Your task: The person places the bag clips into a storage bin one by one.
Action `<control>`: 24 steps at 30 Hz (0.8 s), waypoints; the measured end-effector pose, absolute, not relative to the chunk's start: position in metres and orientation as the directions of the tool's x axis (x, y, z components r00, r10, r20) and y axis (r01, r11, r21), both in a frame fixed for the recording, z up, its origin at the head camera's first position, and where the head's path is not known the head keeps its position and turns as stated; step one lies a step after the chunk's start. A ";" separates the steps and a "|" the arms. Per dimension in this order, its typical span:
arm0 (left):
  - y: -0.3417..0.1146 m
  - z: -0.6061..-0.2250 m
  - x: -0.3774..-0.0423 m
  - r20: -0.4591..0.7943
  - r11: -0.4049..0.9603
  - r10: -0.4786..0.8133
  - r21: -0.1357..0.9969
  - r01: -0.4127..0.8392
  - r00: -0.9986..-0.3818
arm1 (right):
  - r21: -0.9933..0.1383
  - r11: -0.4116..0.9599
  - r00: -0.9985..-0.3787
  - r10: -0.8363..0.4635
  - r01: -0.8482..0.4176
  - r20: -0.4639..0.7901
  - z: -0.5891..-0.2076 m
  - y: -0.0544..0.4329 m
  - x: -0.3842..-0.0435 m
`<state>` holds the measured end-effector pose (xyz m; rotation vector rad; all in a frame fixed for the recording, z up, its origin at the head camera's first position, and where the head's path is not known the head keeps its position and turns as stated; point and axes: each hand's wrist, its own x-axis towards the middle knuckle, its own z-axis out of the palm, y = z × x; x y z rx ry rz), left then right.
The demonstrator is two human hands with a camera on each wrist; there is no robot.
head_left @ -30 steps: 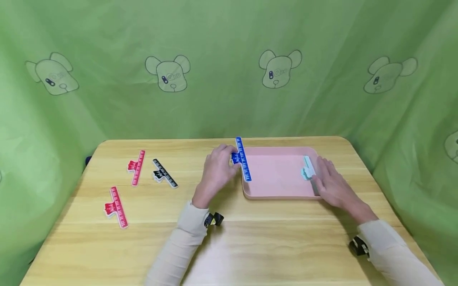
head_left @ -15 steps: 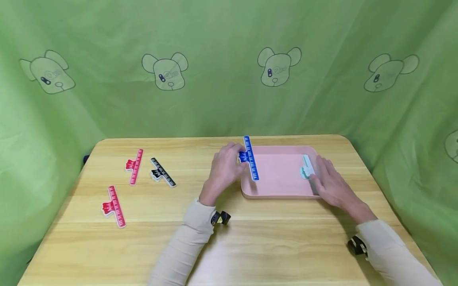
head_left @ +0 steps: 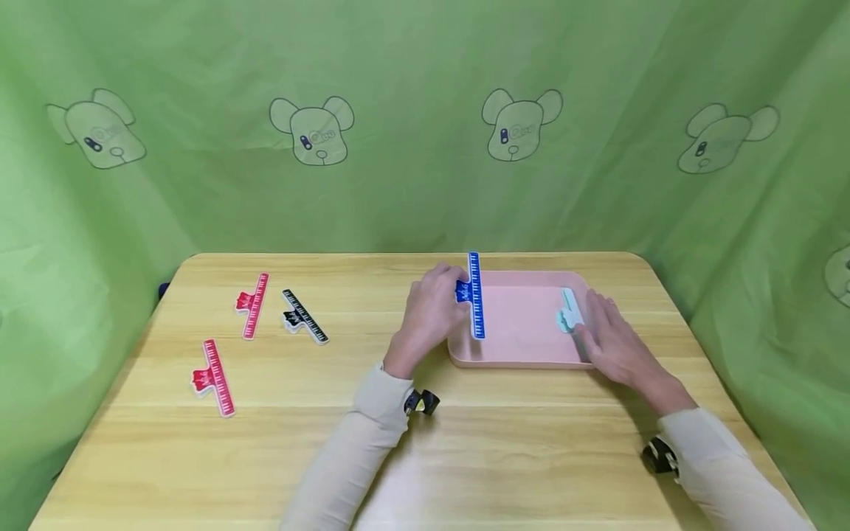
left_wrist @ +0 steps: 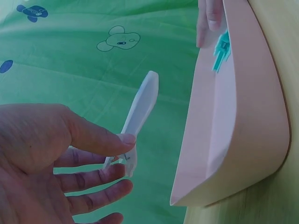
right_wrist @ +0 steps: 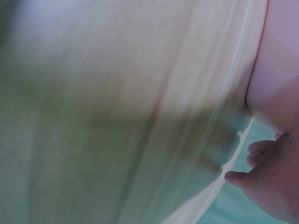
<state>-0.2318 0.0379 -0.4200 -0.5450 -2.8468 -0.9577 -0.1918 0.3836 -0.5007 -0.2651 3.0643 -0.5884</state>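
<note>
A blue clip is held above the left end of a pink tray, pinched between the left hand's thumb and fingers. The right hand, fingers fairly straight, rests at the tray's right side beside a mint clip. Farther left lie a black clip and two red clips.

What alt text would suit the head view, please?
A left hand holds a blue clip near a pink tray containing a turquoise clip; the right hand rests at its right edge. Two red clips and a black clip lie on the table.
</note>
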 end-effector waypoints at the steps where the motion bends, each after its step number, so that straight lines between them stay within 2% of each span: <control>1: 0.040 -0.419 -0.232 0.192 0.741 0.308 0.565 0.362 -0.932 | -0.369 0.916 -0.987 -0.162 -0.157 0.018 -0.501 0.384 -0.191; 24: 0.072 -0.409 -0.232 0.172 0.754 0.293 0.563 0.338 -0.940 | -0.310 0.938 -0.988 -0.153 -0.152 0.022 -0.498 0.382 -0.191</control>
